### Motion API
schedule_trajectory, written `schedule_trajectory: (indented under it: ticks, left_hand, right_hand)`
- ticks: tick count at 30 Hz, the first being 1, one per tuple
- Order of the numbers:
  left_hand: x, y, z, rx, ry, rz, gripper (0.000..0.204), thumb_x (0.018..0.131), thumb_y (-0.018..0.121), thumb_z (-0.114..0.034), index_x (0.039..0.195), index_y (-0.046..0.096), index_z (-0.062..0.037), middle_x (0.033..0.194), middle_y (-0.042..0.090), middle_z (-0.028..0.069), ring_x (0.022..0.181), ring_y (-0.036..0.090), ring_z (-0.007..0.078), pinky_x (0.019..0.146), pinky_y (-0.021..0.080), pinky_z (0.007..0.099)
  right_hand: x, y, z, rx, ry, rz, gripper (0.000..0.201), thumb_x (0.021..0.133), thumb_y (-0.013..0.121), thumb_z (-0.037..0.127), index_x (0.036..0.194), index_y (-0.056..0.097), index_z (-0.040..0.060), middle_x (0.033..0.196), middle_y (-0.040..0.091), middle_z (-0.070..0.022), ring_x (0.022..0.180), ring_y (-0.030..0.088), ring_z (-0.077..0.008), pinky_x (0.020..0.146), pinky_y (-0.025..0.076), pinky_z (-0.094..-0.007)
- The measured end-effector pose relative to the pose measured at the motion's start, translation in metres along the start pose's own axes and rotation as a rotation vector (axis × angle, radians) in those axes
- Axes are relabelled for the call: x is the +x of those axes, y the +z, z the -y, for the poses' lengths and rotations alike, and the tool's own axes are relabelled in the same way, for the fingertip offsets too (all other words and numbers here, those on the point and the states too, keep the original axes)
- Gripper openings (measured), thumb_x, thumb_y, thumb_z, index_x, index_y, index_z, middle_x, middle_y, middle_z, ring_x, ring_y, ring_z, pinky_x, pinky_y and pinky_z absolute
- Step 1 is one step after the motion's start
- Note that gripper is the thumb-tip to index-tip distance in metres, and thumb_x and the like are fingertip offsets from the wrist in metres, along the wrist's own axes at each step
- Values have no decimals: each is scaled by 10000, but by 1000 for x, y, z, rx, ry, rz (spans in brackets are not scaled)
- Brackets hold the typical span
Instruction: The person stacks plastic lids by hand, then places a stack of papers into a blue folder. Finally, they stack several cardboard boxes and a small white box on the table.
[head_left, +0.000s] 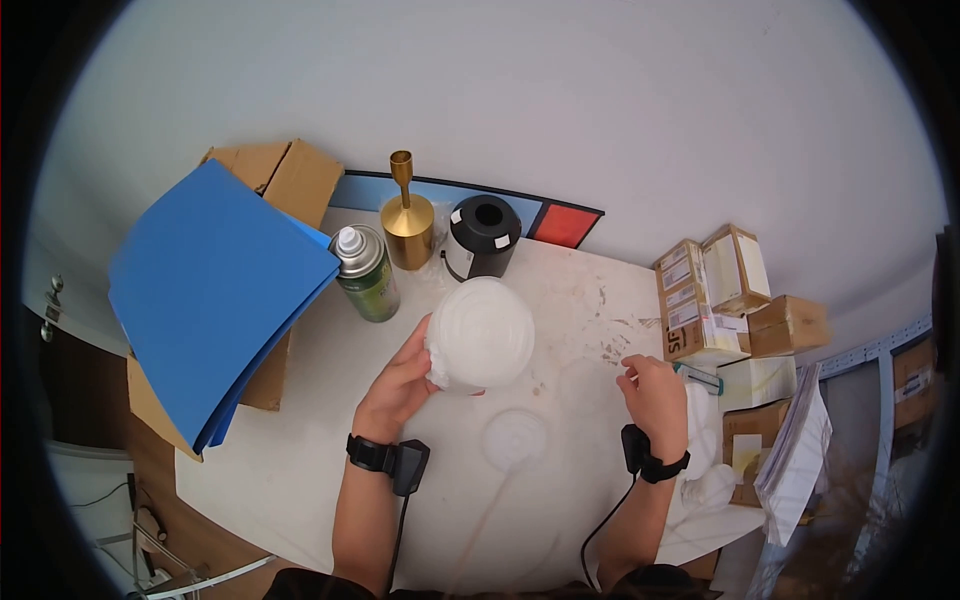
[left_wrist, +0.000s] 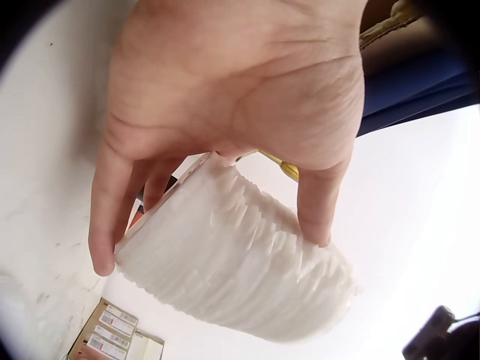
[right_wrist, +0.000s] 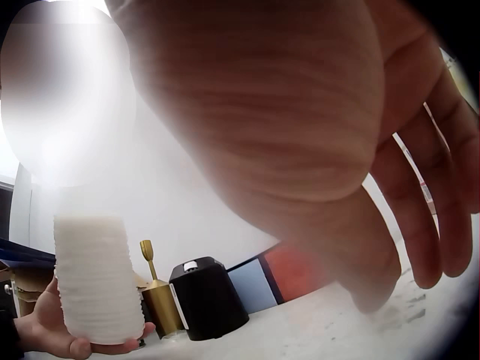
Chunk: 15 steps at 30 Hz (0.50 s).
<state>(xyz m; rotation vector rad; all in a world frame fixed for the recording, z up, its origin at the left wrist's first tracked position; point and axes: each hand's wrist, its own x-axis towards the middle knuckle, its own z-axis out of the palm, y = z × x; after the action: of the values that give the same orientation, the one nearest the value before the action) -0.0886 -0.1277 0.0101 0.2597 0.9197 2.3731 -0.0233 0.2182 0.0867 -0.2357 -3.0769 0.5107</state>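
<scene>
My left hand (head_left: 395, 390) grips a white ridged cylinder (head_left: 485, 330), its side built of many thin wavy layers, and holds it up over the table. In the left wrist view, the thumb presses one side of the white cylinder (left_wrist: 240, 262) and the fingers lie around the other. From the right wrist view it stands roughly upright in the left hand (right_wrist: 52, 322). My right hand (head_left: 655, 395) hovers over the table's right side with loosely bent fingers and holds nothing. A pale round disc (head_left: 515, 440) lies on the table below the cylinder.
Behind stand a spray can (head_left: 367, 275), a gold candlestick-like piece (head_left: 408, 235) and a black cylinder (head_left: 485, 235). Blue folders (head_left: 220, 290) lean over cardboard at left. Small boxes (head_left: 690, 300) and white bundles (head_left: 705, 490) line the right, beside a teal item (head_left: 705, 380).
</scene>
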Motion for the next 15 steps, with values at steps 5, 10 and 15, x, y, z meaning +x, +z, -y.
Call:
schedule_trajectory:
  ticks: [5,10,15]
  left_hand:
    - [0,-1,3,19,-18,-5,924,933,722,-429,1643,224,-109,1579,445,113,1419,497,309,1038,535,589]
    - [1,1,0,9,-15,1,889,940,714,-393,1639,241,-112,1582,443,107,1423,492,302,1046,528,584]
    - [1,5,-5,42,-20,-34,844,953,708,-342,1638,260,-133,1575,449,86,1424,488,273,1074,512,547]
  right_hand:
    - [2,29,-18,209,28,68,201,853,757,133,976,710,-19,881,747,-153,775,723,-309,712,562,-385]
    - [2,43,-22,125,95,27,171,859,739,116,935,687,-29,853,735,-178,768,716,-328,706,555,-390]
    - [10,39,-20,236,16,-13,142,944,684,121,964,641,-13,848,720,-147,791,691,-278,707,527,-390]
